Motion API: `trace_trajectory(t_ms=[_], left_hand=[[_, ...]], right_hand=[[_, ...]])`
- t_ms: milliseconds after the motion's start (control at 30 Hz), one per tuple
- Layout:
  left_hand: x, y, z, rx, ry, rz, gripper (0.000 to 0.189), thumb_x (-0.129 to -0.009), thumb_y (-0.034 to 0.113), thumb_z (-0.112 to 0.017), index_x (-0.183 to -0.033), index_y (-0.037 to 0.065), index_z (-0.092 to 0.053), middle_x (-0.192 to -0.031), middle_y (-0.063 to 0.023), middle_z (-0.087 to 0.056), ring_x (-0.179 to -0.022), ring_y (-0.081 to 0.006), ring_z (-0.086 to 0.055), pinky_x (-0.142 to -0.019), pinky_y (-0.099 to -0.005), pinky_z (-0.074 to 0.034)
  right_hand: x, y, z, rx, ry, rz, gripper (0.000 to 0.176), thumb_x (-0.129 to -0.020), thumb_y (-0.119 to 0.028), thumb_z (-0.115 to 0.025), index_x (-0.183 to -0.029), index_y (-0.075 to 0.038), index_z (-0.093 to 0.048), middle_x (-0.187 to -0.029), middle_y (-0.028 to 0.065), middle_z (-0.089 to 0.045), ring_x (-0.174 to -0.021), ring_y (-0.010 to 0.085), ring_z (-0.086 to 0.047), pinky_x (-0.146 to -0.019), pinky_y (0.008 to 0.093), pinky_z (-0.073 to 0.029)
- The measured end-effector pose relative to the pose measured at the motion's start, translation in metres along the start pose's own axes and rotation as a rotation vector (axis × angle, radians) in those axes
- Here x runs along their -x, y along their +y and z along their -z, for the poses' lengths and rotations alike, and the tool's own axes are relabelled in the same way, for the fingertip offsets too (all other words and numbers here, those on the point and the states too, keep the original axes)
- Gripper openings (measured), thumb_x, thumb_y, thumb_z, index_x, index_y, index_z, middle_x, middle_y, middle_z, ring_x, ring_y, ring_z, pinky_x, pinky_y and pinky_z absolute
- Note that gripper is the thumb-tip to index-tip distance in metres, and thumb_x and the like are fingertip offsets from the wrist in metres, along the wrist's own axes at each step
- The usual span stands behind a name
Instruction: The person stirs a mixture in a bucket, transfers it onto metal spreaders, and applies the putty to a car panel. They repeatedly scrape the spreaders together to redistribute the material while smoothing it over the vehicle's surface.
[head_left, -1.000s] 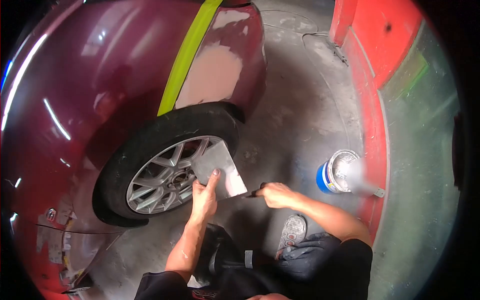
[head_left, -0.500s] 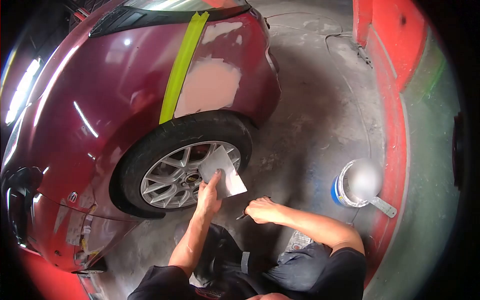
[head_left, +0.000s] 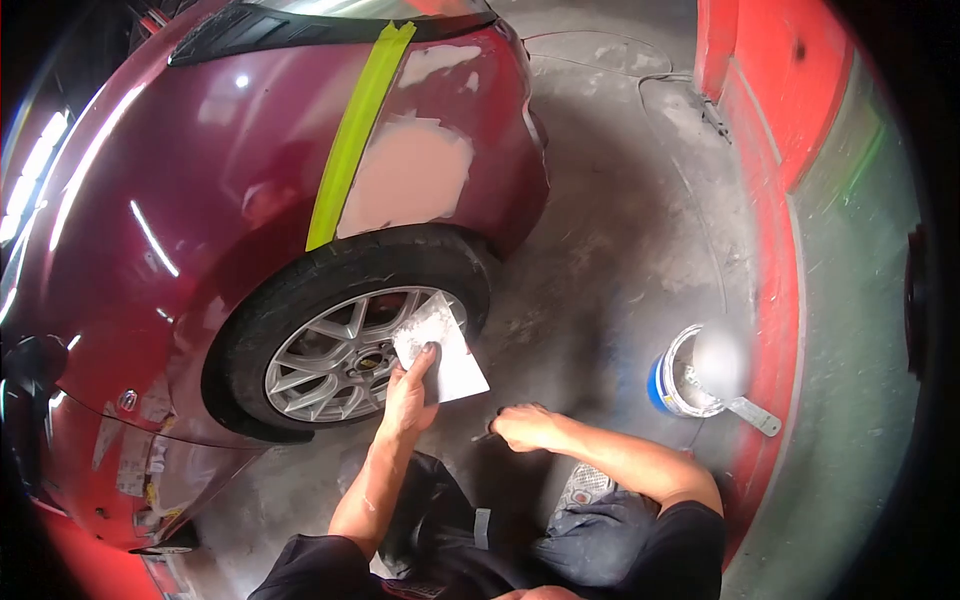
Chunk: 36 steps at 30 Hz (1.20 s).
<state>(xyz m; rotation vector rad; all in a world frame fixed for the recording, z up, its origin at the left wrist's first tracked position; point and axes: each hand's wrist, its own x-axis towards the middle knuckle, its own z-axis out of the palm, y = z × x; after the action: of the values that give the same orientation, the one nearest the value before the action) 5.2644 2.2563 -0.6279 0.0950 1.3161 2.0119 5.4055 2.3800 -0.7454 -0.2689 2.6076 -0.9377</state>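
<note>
My left hand [head_left: 408, 398] is closed on the lower left edge of a flat, shiny plate [head_left: 462, 365], its thumb lying on the upper face. Whitish smears mark the plate's far corner. Behind it are the silver wheel [head_left: 330, 335] and black tyre [head_left: 235, 375] of a dark red car. To the right, my right hand [head_left: 525, 428] is wrapped round a thin, dark, flat-bladed tool [head_left: 484, 437], seen nearly edge-on; the fingers hide most of it. The hands are apart. Above the tyre, the fender has a pinkish filler patch [head_left: 408, 172] beside yellow-green tape [head_left: 355, 145].
A blue-and-white can [head_left: 660, 386] stands on the floor at right, partly behind a blurred pale spot. A flat metal strip with a hole [head_left: 757, 418] juts from its rim. A cable [head_left: 690, 185] runs along the floor near the red wall base [head_left: 785, 300].
The view has shifted slightly, so the car and can sit a little further left. The plate has tilted and its face looks whiter. Both hands keep their hold.
</note>
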Motion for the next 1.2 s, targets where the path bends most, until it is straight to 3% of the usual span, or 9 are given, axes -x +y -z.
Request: trace_trajectory(t_ms=[100,233,333,467,700,900,1000,1100,1200], left_hand=[[0.004,0.007,0.001,0.014,-0.027,0.007,0.024,-0.095,0.013,-0.065,-0.117,0.004,-0.062,-0.105,-0.0088,-0.069,-0.093,-0.0218,-0.069,-0.082,-0.0386,-0.057],[0.008,0.011,0.004,0.036,-0.017,-0.011,0.022,-0.095,0.015,-0.066,-0.115,0.005,-0.063,-0.104,-0.007,-0.069,-0.092,-0.0201,-0.068,-0.08,-0.039,-0.057],[0.014,0.017,0.005,0.044,0.016,-0.013,0.02,-0.095,0.015,-0.067,-0.112,0.006,-0.065,-0.102,-0.0053,-0.07,-0.09,-0.0193,-0.068,-0.08,-0.0378,-0.057],[0.021,0.026,0.006,0.1,-0.03,-0.021,0.02,-0.094,0.017,-0.068,-0.111,0.006,-0.066,-0.101,-0.0057,-0.071,-0.088,-0.0176,-0.069,-0.077,-0.0356,-0.057],[0.034,0.042,0.006,0.156,-0.062,-0.022,0.022,-0.095,0.018,-0.068,-0.11,0.003,-0.066,-0.099,-0.0052,-0.07,-0.087,-0.0165,-0.068,-0.078,-0.0345,-0.056],[0.041,0.047,0.004,0.249,-0.067,-0.034,0.023,-0.095,0.019,-0.068,-0.112,0.004,-0.066,-0.099,-0.0038,-0.07,-0.087,-0.0145,-0.067,-0.077,-0.0329,-0.055],[0.044,0.049,0.0,0.272,-0.102,-0.001,0.024,-0.095,0.019,-0.069,-0.112,0.004,-0.066,-0.1,-0.0043,-0.07,-0.088,-0.0138,-0.067,-0.077,-0.033,-0.055],[0.042,0.042,-0.002,0.264,-0.144,0.0,0.025,-0.094,0.021,-0.07,-0.11,0.002,-0.067,-0.099,-0.0052,-0.07,-0.087,-0.013,-0.066,-0.077,-0.0315,-0.054],[0.039,0.033,-0.006,0.228,-0.173,0.014,0.027,-0.094,0.022,-0.07,-0.107,-0.001,-0.067,-0.096,-0.0062,-0.071,-0.084,-0.0124,-0.066,-0.077,-0.03,-0.053]], right_hand=[[0.007,0.02,0.0,-0.145,0.301,-0.013,0.038,-0.08,-0.001,-0.049,-0.111,-0.007,-0.07,-0.092,0.0257,-0.063,-0.086,0.0448,-0.066,-0.076,0.0499,-0.053],[0.002,0.036,0.024,-0.166,0.32,-0.225,0.051,-0.077,0.003,-0.043,-0.123,-0.001,-0.065,-0.09,0.0273,-0.062,-0.087,0.0447,-0.063,-0.076,0.0473,-0.052],[0.022,0.007,0.064,-0.239,0.619,-0.059,0.053,-0.077,0.004,-0.04,-0.124,0.001,-0.064,-0.092,0.0276,-0.062,-0.088,0.0439,-0.062,-0.079,0.0458,-0.052],[0.02,0.024,0.056,-0.2,0.668,-0.063,0.054,-0.077,0.006,-0.038,-0.125,0.002,-0.062,-0.098,0.0287,-0.061,-0.095,0.0433,-0.062,-0.087,0.0446,-0.05],[0.022,0.035,0.054,-0.22,0.544,-0.222,0.055,-0.077,0.005,-0.039,-0.128,0.005,-0.059,-0.119,0.0333,-0.061,-0.115,0.0434,-0.059,-0.098,0.0437,-0.047],[0.028,0.001,0.061,-0.276,0.552,-0.222,0.047,-0.082,0.001,-0.04,-0.125,0.007,-0.058,-0.114,0.0357,-0.061,-0.113,0.0462,-0.06,-0.097,0.0453,-0.048],[0.027,-0.033,0.074,-0.313,0.192,-0.506,0.049,-0.082,0.001,-0.038,-0.125,0.005,-0.061,-0.122,0.0349,-0.058,-0.116,0.0453,-0.057,-0.1,0.0464,-0.045],[0.027,0.03,-0.008,-0.232,0.296,-0.253,0.046,-0.082,-0.001,-0.041,-0.123,0.004,-0.063,-0.102,0.0305,-0.066,-0.097,0.0464,-0.064,-0.088,0.0479,-0.05],[0.032,0.051,-0.03,-0.163,0.288,-0.116,0.039,-0.083,-0.002,-0.043,-0.115,0.006,-0.064,-0.09,0.0269,-0.066,-0.082,0.045,-0.064,-0.077,0.0498,-0.05]])
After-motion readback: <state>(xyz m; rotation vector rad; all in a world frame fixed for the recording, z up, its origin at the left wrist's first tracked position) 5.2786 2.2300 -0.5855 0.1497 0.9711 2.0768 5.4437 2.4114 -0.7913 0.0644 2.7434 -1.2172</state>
